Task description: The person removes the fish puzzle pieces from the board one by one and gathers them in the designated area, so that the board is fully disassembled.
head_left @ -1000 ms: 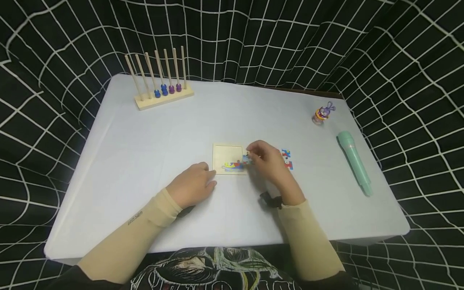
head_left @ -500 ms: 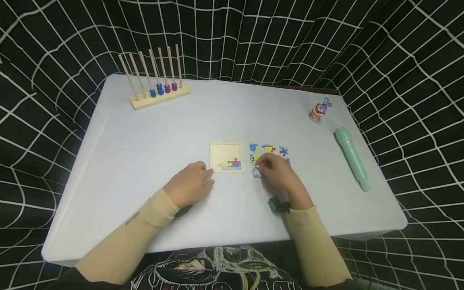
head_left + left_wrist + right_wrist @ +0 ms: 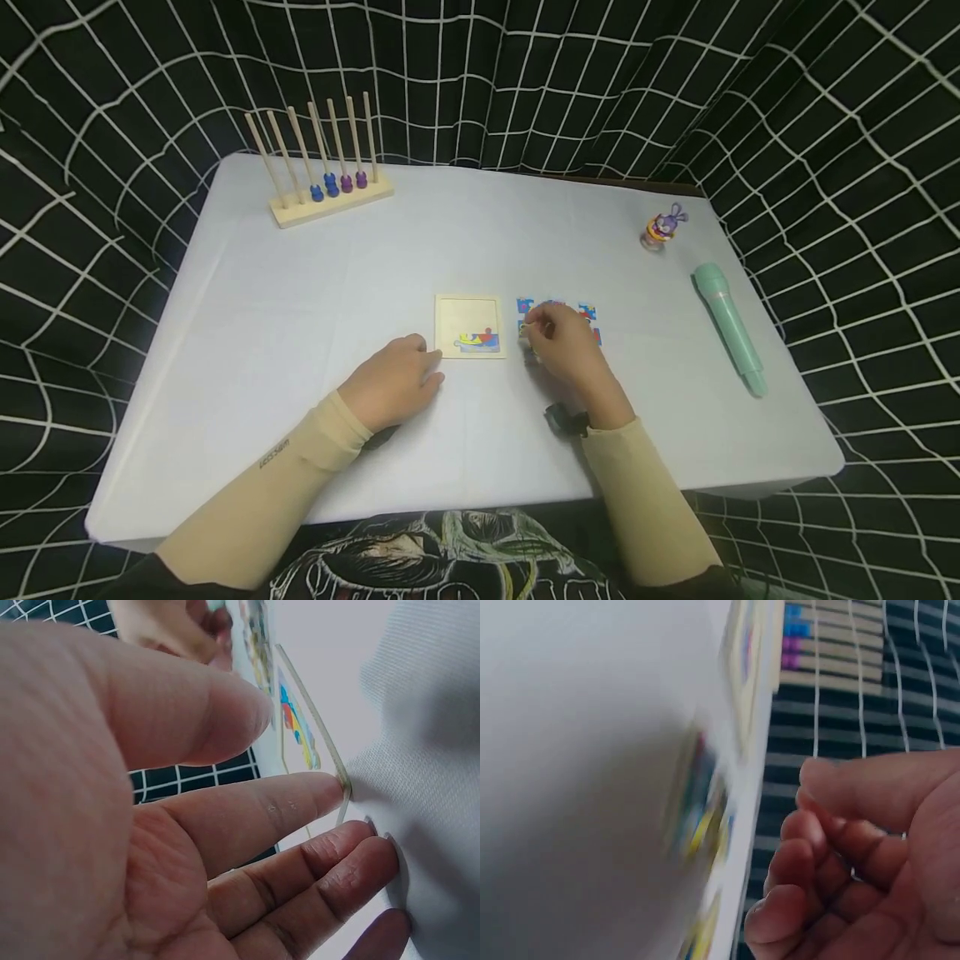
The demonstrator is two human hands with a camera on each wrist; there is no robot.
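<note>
My left hand (image 3: 393, 379) lies to the left of a wooden puzzle board (image 3: 467, 317). Its index fingertip touches the board's lower left corner, as the left wrist view shows too, and its fingers are fairly straight. Joined puzzle pieces (image 3: 480, 341) with yellow, red and blue print fill the lower right part of the board. My right hand (image 3: 566, 346) is over the loose jigsaw pieces (image 3: 525, 306) right of the board and hides several of them. In the right wrist view the thumb and curled fingers (image 3: 810, 836) come together, with nothing visible between them.
A wooden peg rack (image 3: 333, 202) with blue and purple beads stands at the back left. A purple rabbit figure (image 3: 662, 231) stands at the back right. A mint-green microphone-shaped toy (image 3: 729, 327) lies near the right edge of the white table (image 3: 300, 292).
My right hand first moved from the board's right edge, where a blue piece was at its fingers, to the loose pieces. Since then it has shifted slightly up and left. The left hand stays.
</note>
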